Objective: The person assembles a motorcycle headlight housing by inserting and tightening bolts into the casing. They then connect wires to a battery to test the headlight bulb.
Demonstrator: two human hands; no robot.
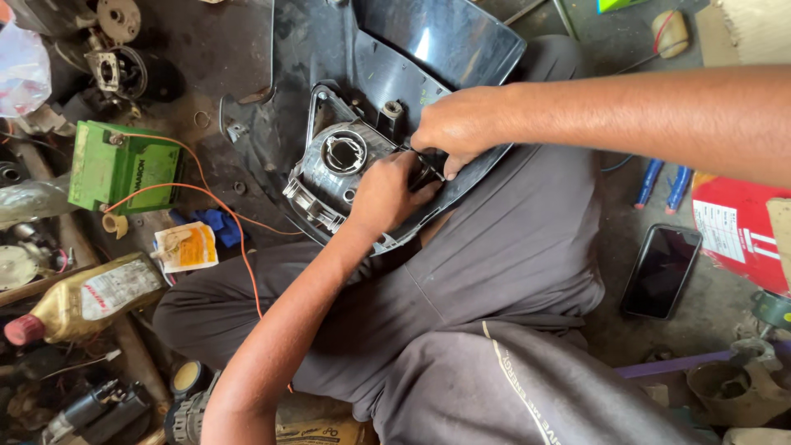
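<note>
A dark plastic vehicle cowl (445,41) rests on my lap with its inner side up. A grey headlight housing (334,161) with a round opening is mounted in it. My left hand (386,194) presses on the housing's right side, fingers curled over it. My right hand (457,124) reaches in from the right and pinches a small dark part at the housing's edge, just above my left hand. What the fingers grip is mostly hidden.
A green battery (124,165) with orange wires (239,239) lies at left, an oil bottle (86,298) below it. A black phone (661,270) lies on the floor at right, beside blue-handled tools (663,185) and a red box (737,227). Engine parts (115,58) crowd the upper left.
</note>
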